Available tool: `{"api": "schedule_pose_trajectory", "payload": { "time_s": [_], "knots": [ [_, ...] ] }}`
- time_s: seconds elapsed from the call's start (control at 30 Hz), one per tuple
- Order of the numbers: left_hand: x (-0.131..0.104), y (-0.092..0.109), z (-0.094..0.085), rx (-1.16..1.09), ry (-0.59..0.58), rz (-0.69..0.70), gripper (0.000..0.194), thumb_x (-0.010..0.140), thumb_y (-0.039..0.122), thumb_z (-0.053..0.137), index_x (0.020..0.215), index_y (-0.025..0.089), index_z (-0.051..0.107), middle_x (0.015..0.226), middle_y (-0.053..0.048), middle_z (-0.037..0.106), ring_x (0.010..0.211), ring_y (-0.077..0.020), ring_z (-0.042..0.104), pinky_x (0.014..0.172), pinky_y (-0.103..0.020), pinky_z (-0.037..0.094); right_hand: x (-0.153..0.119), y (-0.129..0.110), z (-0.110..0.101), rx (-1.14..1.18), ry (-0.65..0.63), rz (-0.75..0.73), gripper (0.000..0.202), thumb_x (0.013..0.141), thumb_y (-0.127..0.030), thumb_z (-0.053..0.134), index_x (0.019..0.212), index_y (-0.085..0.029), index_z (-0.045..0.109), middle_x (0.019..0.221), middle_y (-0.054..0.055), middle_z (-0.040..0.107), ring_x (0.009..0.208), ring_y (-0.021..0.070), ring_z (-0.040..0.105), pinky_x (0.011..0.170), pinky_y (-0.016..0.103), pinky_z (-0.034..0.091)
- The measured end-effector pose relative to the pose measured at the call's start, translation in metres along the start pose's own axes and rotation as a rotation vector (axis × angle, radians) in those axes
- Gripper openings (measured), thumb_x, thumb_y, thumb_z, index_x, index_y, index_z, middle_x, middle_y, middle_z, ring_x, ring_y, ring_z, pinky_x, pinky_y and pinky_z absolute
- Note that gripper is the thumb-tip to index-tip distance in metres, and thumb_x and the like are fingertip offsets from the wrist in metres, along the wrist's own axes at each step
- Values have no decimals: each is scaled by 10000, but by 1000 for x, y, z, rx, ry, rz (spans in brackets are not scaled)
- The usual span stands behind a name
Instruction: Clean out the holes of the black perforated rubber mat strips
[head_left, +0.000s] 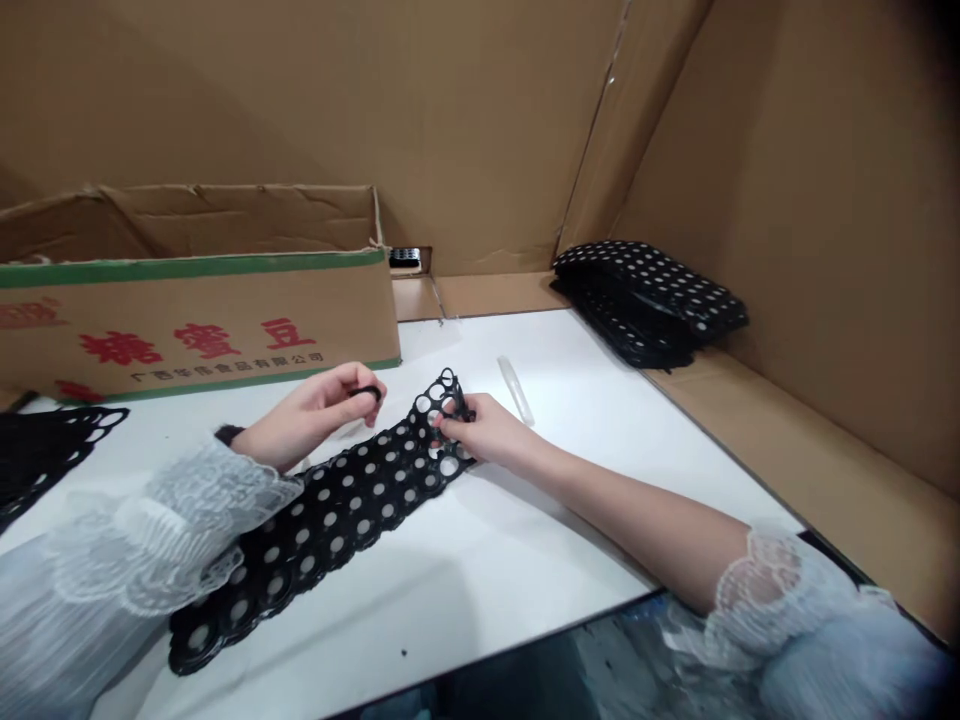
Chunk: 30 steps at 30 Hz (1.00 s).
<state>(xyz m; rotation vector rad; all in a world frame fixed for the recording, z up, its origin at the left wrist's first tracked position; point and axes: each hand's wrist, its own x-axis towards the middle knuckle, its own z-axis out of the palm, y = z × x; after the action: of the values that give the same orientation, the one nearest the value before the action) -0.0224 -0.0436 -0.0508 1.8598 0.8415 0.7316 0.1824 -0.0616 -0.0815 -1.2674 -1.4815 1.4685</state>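
plainly one strip [341, 510], two hands [326, 408] [489, 428]

I see room to pass low along the near edge of the table [525, 575], between the dotted strip [339, 510] and the right forearm [637, 508], but the carton [202, 300] blocks the far left, a black bundle [652, 300] the far right corner, and cardboard walls [840, 250] rise beyond.

Open carton [352, 315], front panel: large red characters [199, 342], read as 糖蜜豆. Below, smaller dark line [229, 368], read as 广西华?食品有限公司; fourth character unclear. Upper left of same panel: red print [30, 313], cut by picture edge, illegible. Lower left: red mark [79, 391], blurred, illegible.
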Motion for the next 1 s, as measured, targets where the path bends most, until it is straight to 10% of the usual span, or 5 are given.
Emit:
{"api": "schedule_pose_trajectory", "payload": {
  "time_s": [0.17,0.37,0.67,1.0],
  "knots": [
    [0,1,10,410,-175,76,175,775,331,514,772,164,465,752,4,511,695,-114,479,666,-258,425,-4,-3,-1,-40,-29,-114,147,664,-231,617,757,-137,552,706,11,598,632,97,565,555,185,420],
    [-5,-7,20,684,-60,227,268,812,302,484,1062,213,452,865,-5,565,792,-134,527,732,-267,425,-8,-7,1,-9,-5,-104,139,672,-206,590,788,-140,553,716,6,582,595,80,538,525,181,403],
    [-8,-6,22,1097,-144,510,161,870,212,358,886,162,510,760,-29,575,702,-141,491,759,-312,375,-8,-7,5,42,-40,23,88,685,-163,572,772,-150,562,652,-10,579,578,82,548,517,176,406],
    [-5,-3,-15,425,68,66,166,802,334,476,798,186,400,810,0,483,728,-122,476,662,-245,405,-6,-7,4,-107,40,18,111,673,-133,526,773,-132,573,701,32,609,634,122,566,568,216,429]
  ]
}}
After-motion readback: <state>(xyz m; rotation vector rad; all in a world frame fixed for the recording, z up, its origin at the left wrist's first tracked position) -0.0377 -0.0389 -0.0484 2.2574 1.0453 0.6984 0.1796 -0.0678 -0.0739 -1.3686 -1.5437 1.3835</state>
